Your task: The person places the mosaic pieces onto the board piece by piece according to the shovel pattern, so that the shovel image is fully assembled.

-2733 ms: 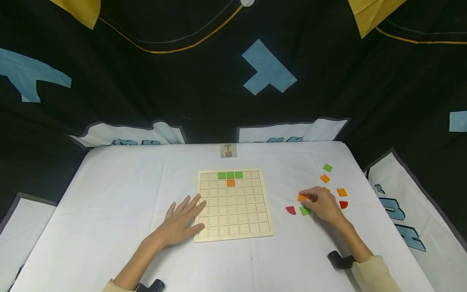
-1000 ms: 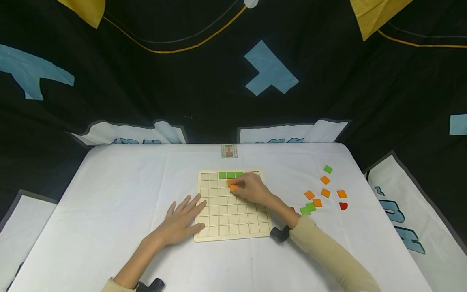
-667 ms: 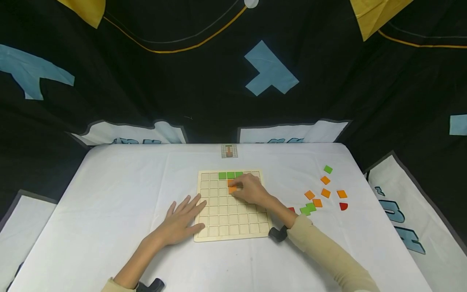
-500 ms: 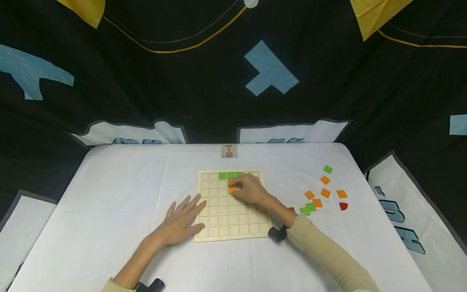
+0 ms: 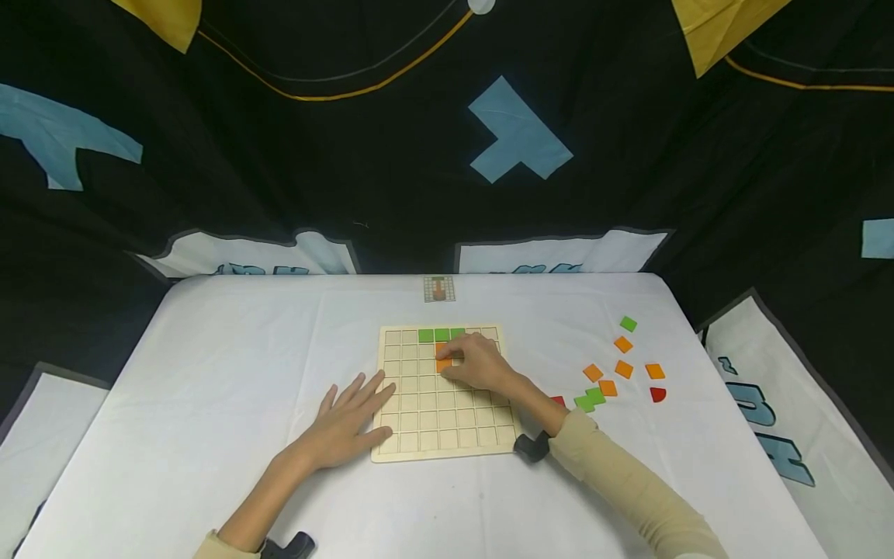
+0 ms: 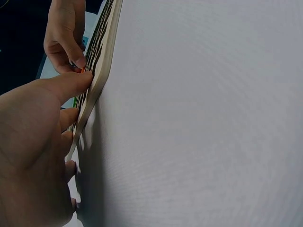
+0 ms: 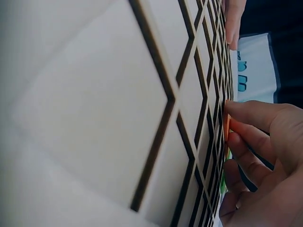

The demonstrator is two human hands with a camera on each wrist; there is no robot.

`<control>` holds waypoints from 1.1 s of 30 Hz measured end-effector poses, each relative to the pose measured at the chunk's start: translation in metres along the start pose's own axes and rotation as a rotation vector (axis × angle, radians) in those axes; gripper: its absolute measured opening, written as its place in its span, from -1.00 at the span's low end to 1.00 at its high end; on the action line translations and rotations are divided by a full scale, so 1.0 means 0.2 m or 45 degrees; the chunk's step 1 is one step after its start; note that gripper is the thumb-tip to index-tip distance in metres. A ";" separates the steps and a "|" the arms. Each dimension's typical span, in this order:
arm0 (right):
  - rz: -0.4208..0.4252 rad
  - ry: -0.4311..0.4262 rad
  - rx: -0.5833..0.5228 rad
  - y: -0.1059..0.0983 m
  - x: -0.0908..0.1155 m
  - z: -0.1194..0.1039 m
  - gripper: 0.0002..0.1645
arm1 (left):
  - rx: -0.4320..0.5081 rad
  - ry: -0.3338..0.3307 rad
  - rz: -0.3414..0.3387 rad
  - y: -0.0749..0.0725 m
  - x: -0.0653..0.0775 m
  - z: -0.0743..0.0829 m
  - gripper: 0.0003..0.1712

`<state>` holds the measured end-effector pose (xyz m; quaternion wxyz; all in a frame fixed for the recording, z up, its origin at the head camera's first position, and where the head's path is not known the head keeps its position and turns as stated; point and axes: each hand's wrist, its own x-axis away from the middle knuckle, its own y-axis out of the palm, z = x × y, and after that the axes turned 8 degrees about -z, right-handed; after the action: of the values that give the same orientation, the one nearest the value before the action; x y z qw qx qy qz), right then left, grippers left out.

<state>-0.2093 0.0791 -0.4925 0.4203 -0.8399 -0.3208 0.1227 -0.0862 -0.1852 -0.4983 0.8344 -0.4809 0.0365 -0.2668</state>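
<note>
A pale wooden grid board (image 5: pixel 447 448) lies mid-table. My left hand (image 5: pixel 344 433) rests with spread, straight fingers on its left edge; the left wrist view shows the thumb (image 6: pixel 71 86) at the rim. Over the board's upper part, my right hand (image 5: pixel 480 363) pinches an orange square tile (image 5: pixel 443 365) between thumb and fingers. That tile sits in the third row, directly below another orange tile (image 5: pixel 441 348). Three green tiles (image 5: pixel 442 335) fill neighbouring cells of the top row. In the right wrist view, the pinched tile's edge shows beside the thumb (image 7: pixel 253 113); the fingers partly cover it.
Loose tiles lie on the white table (image 5: pixel 230 373) to the right: several orange squares (image 5: pixel 624 369), green squares (image 5: pixel 628 324) and a red rounded piece (image 5: pixel 658 394). Another red piece (image 5: pixel 558 401) is partly hidden by the right wrist. A small pattern card (image 5: pixel 438 289) lies behind the board.
My right hand has carried an orange tile left from the loose pieces onto the board and lowered it into a cell beneath the first orange one. The left hand stays in place.
</note>
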 end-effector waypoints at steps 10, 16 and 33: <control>0.022 0.043 -0.083 -0.04 0.04 0.01 -0.74 | -0.002 0.009 -0.003 0.00 -0.01 0.00 -0.23; 0.071 0.086 -0.200 -0.12 0.13 0.05 -0.74 | -0.004 0.008 -0.006 0.00 -0.01 0.01 -0.23; 0.392 0.336 -0.195 -0.34 0.56 0.32 -0.67 | -0.013 0.005 0.011 0.00 0.00 0.00 -0.23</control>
<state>-0.1833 0.2211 -0.4714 0.3699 -0.9172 -0.1394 0.0497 -0.0866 -0.1845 -0.4980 0.8331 -0.4843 0.0416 -0.2641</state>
